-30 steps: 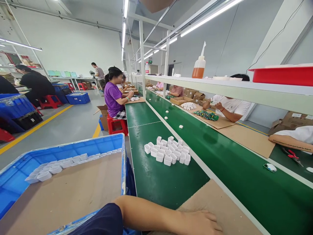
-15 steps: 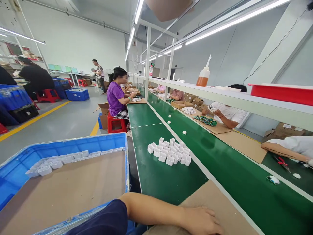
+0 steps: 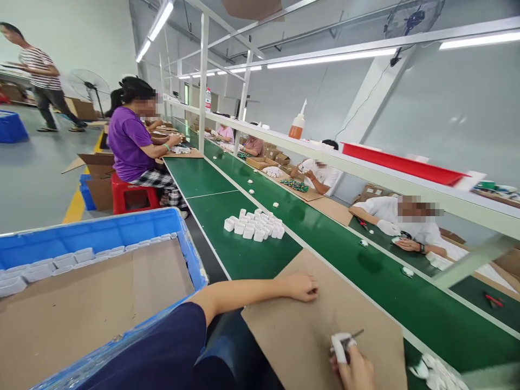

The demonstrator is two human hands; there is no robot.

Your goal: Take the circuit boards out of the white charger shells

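Between the closed fingers of the right hand (image 3: 356, 369) is a thin dark tool (image 3: 354, 336), poking out past them over the brown cardboard (image 3: 292, 330). It looks light, hard and stiff, maybe slippery, so pinching it well behind the tip seems best. White wrap (image 3: 339, 348) shows at those fingers. Farther out, to that hand's left, the left hand (image 3: 300, 286) lies palm down, fingers bent; I cannot tell how tightly, or whether it hides anything.
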